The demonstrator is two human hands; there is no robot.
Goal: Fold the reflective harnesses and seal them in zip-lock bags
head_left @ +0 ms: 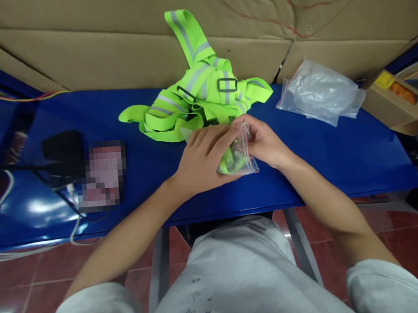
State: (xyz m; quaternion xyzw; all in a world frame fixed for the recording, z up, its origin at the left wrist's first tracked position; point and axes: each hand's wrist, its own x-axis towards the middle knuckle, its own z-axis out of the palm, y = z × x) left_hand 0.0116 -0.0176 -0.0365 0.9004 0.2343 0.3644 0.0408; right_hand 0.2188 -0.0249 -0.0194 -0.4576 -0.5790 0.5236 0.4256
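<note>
A clear zip bag with a folded neon-yellow strap inside is between my two hands, above the near part of the table. Wrapped over the bag's left side is my left hand, its fingers closed around it. At the bag's right end, by the red-edged zip opening, my right hand grips the rim with bent fingers; its fingertips are partly hidden. Just beyond the hands lies a heap of neon-yellow reflective straps with grey stripes and black buckles.
A stack of clear zip bags lies at the right, beside an open cardboard box with something orange inside. On the left are a black device, cables and a blurred-out item. Cardboard sheets line the blue table's back.
</note>
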